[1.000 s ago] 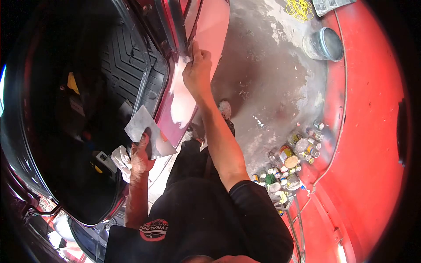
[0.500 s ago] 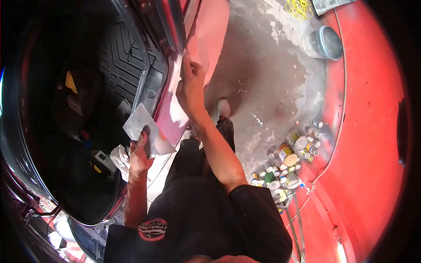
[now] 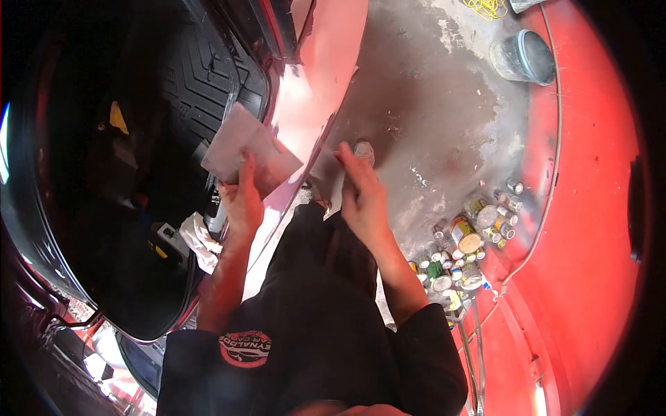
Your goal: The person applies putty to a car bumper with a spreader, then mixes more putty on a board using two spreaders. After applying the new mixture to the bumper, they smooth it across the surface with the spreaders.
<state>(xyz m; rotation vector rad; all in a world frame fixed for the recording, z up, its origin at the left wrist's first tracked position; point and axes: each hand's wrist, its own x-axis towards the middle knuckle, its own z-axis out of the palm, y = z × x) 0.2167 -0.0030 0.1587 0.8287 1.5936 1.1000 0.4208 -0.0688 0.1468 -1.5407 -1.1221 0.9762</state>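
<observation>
My left hand grips a flat, pale grey rectangular board, thumb on top and the other fingers out of sight beneath. It is held over the car's door sill, in front of the black floor mat. To its right, apart from the car, my right hand is closed on a thin, flat greyish spreader, blurred and partly hidden by the fingers. Beyond both hands runs the car's body panel, pinkish red with a whitish patch near the door opening.
Crumpled white paper lies by the sill below my left hand. Several cans and jars stand on the floor at right, near a red panel. A bucket and yellow cord are farther back.
My right hand has come away from the whitish patch on the panel, back toward me and to the right. My left hand has raised the board forward and rightward.
</observation>
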